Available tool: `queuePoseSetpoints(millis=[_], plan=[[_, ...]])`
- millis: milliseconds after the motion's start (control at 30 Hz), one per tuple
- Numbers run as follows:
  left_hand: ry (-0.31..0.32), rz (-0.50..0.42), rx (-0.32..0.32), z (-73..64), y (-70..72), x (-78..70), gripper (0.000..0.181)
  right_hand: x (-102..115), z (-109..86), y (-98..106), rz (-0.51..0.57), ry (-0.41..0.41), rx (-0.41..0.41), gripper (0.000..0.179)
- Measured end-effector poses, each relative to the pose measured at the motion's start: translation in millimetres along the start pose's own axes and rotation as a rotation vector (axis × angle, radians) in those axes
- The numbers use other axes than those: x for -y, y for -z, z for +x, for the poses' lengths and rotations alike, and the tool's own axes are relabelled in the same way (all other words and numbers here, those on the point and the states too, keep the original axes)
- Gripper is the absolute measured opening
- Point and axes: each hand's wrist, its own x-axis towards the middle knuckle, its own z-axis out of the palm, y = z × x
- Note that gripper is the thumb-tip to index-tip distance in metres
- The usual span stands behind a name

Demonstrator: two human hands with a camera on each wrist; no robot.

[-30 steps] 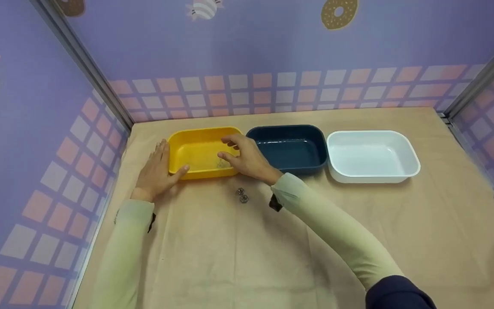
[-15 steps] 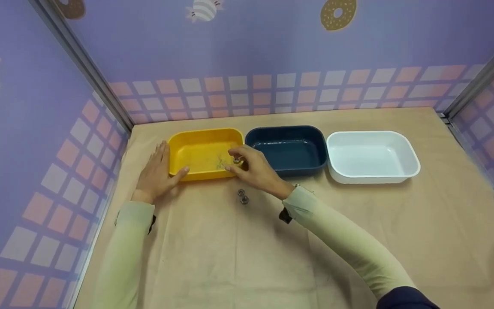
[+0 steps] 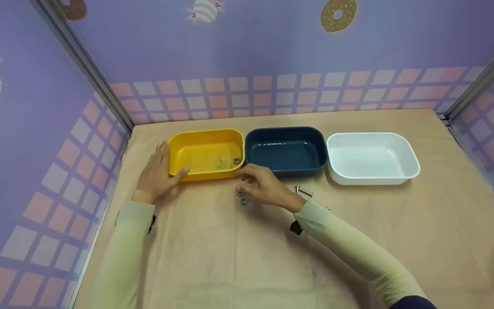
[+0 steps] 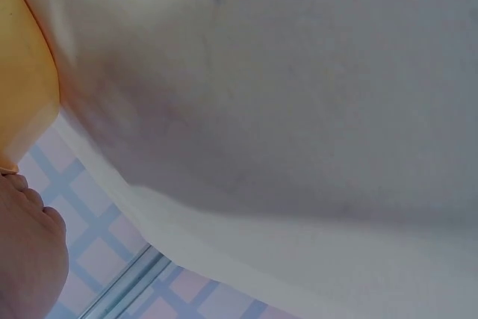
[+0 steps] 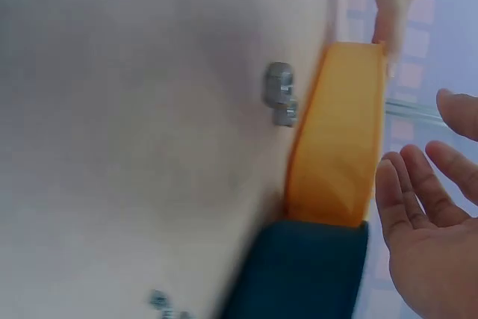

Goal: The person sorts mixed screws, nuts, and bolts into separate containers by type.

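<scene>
My left hand (image 3: 155, 176) lies against the left end of the yellow tray (image 3: 208, 174), fingers straight and thumb at its front rim. A metal nut (image 3: 236, 160) sits inside that tray near its right end, beside several thin dark marks or slivers on the floor. My right hand (image 3: 266, 186) hovers in front of the trays, its fingers slightly bent and apart, with nothing held. Just below its fingertips two more nuts (image 3: 244, 201) lie on the cloth, one partly covered in the head view. In the right wrist view the same nuts (image 5: 280, 87) stand close to the yellow tray.
A dark blue tray (image 3: 287, 173) adjoins the yellow one, with a white tray (image 3: 373, 181) to its right. Metal bolts (image 3: 305, 191) lie on the cloth behind my right wrist, partly hidden by the sleeve. Patterned walls (image 3: 272, 47) enclose the table's back and sides.
My right hand let go of a nut inside the yellow tray and drew back toward the front right, over the nuts on the cloth. Bolts came into sight. The left hand stayed put.
</scene>
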Motion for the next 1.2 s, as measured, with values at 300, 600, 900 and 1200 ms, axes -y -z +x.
queuePoseSetpoints(millis=[300, 600, 900, 1200], plan=[[-0.016, -0.013, -0.009, -0.1, -2.0, 1.3, 0.105, -17, -8.6, -7, 0.020, -0.040, 0.070, 0.033], [-0.011, -0.028, -0.008, 0.1, -2.6, 2.4, 0.105, -28, -13.1, -11, 0.030, -0.102, 0.132, 0.030], [-0.014, -0.031, -0.007, 0.6, -2.8, 1.7, 0.105, -41, -14.5, -12, 0.079, -0.130, 0.143, 0.025], [-0.012, -0.041, -0.006, -1.1, -1.7, 3.6, 0.105, -42, -13.0, -13, 0.061, -0.133, 0.164, 0.027]])
